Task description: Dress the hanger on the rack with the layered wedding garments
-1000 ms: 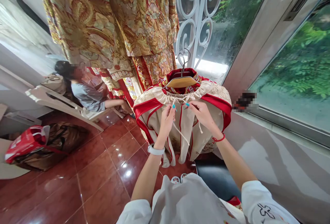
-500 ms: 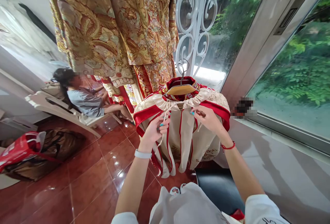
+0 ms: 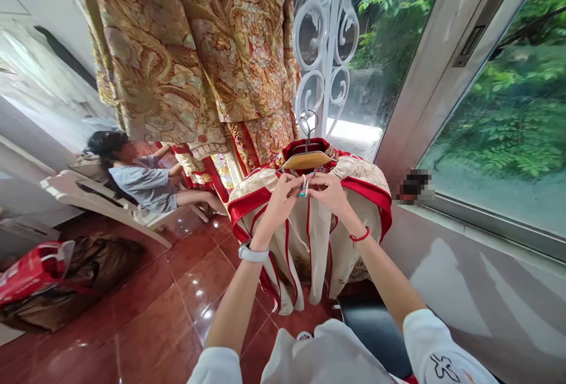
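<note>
A cream garment with red trim hangs from a hanger in front of me. At its neck, just below the hanger, my left hand and my right hand meet. Both are closed, fingertips pinched together on a white drawstring that makes a small loop between them. One loose end of the cord dangles below over the cream panels. The fingers partly cover the gathered neckline.
Gold embroidered garments hang behind, beside a white scrollwork grille. A person sits on a white chair at left. A red bag lies on the tiled floor. A black seat stands near me; a window is at right.
My hands have come together at the middle of the neckline from apart. The cord now forms a loop between the fingertips. The seated person's arm has lifted toward the hanging garments.
</note>
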A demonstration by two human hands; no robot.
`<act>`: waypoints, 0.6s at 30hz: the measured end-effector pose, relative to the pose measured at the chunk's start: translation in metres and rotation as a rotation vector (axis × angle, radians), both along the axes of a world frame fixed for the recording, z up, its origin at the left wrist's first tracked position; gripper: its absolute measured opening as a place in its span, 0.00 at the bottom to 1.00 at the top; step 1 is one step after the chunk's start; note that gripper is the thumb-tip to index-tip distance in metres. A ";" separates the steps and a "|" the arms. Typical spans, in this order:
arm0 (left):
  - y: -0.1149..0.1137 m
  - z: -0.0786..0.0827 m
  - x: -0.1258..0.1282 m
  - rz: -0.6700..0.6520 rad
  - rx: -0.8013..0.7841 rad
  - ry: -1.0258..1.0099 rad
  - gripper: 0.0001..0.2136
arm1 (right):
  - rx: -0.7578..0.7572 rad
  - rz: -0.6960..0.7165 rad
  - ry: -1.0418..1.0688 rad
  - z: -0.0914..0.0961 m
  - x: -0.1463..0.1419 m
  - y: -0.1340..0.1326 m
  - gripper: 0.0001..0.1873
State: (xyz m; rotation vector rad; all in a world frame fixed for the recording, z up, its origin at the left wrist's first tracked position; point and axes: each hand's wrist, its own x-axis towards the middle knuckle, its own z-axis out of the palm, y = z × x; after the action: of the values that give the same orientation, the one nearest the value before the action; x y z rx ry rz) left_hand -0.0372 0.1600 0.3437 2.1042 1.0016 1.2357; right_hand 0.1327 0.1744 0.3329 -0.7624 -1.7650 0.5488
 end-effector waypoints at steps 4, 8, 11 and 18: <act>0.005 -0.004 0.000 -0.011 0.178 0.127 0.18 | -0.033 0.117 -0.010 0.002 0.010 0.003 0.14; 0.002 -0.002 0.001 0.046 0.333 0.196 0.13 | 0.010 0.111 -0.129 0.001 0.013 0.009 0.16; 0.001 -0.002 -0.002 0.185 0.418 0.305 0.09 | 0.075 0.054 -0.120 -0.002 0.013 0.007 0.13; -0.003 -0.013 -0.051 0.333 0.433 0.443 0.11 | 0.222 -0.436 -0.028 -0.013 0.050 -0.008 0.12</act>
State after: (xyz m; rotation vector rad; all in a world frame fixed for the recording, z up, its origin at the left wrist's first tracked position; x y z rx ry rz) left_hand -0.0882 0.1567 0.3305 2.7119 1.4246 1.2519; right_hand 0.1823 0.1668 0.3195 -0.9630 -1.5862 0.0490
